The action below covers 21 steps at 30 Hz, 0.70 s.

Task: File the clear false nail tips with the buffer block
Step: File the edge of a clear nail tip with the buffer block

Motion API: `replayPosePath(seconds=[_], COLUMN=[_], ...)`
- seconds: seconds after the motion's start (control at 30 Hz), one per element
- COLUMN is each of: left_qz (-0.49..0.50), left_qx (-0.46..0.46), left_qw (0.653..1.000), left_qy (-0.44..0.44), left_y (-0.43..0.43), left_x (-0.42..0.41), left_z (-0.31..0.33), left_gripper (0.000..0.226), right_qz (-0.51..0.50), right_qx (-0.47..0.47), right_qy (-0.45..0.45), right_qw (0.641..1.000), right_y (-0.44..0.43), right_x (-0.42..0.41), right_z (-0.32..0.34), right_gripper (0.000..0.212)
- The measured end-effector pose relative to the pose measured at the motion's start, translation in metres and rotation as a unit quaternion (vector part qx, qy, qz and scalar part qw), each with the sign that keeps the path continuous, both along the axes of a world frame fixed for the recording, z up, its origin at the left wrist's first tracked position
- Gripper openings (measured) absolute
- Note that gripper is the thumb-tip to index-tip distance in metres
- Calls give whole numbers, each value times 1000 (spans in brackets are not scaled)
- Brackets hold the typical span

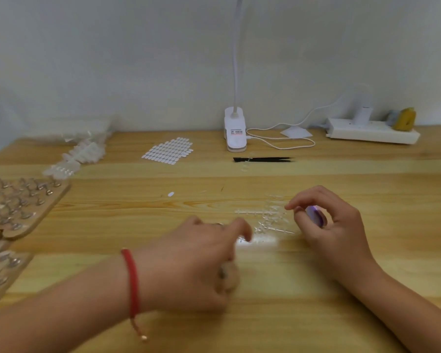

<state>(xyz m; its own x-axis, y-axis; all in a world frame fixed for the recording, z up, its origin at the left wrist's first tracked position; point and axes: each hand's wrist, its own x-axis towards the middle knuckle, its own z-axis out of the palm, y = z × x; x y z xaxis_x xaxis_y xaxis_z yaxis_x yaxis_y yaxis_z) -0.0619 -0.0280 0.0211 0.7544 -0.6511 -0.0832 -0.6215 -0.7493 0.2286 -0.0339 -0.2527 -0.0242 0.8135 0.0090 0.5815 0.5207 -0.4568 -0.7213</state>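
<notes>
A loose cluster of clear false nail tips (270, 221) on thin sprues lies on the wooden table between my hands. My right hand (334, 225) curls around a small purple and white buffer block (316, 216), held between thumb and fingers just right of the tips. My left hand (201, 253), with a red cord bracelet on the wrist, reaches in from the left; its fingers are curled down onto the near edge of the cluster, and motion blur hides whether they pinch a tip.
Cardboard boards (18, 207) holding several nail stands lie at the left edge. Bags of clear tips (79, 154) and a sheet of white stickers (169, 150) sit farther back. A clip lamp (235, 128), black tweezers (264, 159) and a power strip (372, 133) line the back.
</notes>
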Motion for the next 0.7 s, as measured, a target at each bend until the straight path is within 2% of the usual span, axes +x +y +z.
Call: replayPosePath(seconds=[0.13,0.23,0.33,0.47,0.53,0.63,0.7], left_qz=[-55,-68,16,162,195,183,160], left_qx=[-40,-99,-247,-402,-407,-352,-297], left_qw=[997,991,967,897,890,918,941], left_qy=[-44,-58,54,89,68,6,-29], left_y=[-67,-85,-58,2,17,18,9], left_x=[-8,-16,-11,14,18,25,36], left_z=[-3,-2,9,-1,-17,-37,-42], left_gripper=[68,69,52,31,22,22,24], right_qz=[-50,-83,-113,-131,-124,-96,-53], right_qx=[85,161,238,288,284,250,163], right_qy=[33,49,86,134,145,165,173], right_qw=[995,982,961,939,940,949,970], right_y=[-6,-14,-20,-24,-24,-22,-21], right_x=[3,5,10,17,17,17,17], right_z=[2,4,3,1,0,-1,1], right_gripper=[43,38,35,35,36,32,27])
